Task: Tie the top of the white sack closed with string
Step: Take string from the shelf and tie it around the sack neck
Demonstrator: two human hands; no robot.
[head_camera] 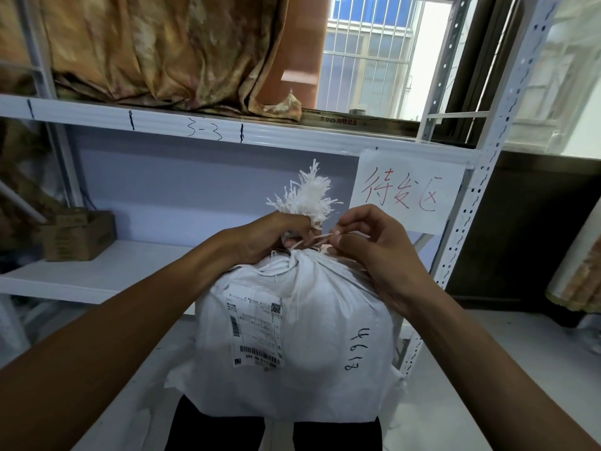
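Note:
A full white woven sack (pixel 325 346) stands upright in front of me, with a shipping label and handwritten digits on its side. Its mouth is gathered into a neck, and the frayed top (pixel 307 196) sticks up above it. My left hand (pixel 270 237) grips the gathered neck from the left. My right hand (pixel 367 242) pinches a thin pale string (pixel 320 238) between thumb and fingertips, just right of the neck. The string runs from the pinch toward the neck, and how it wraps there is hidden by my fingers.
A white metal shelf rack (pixel 208 128) rises behind the sack, with a paper sign (pixel 406 190) in red writing taped at the right. A cardboard box (pixel 79 236) sits on the lower shelf at left. A perforated upright (pixel 471 203) stands at right.

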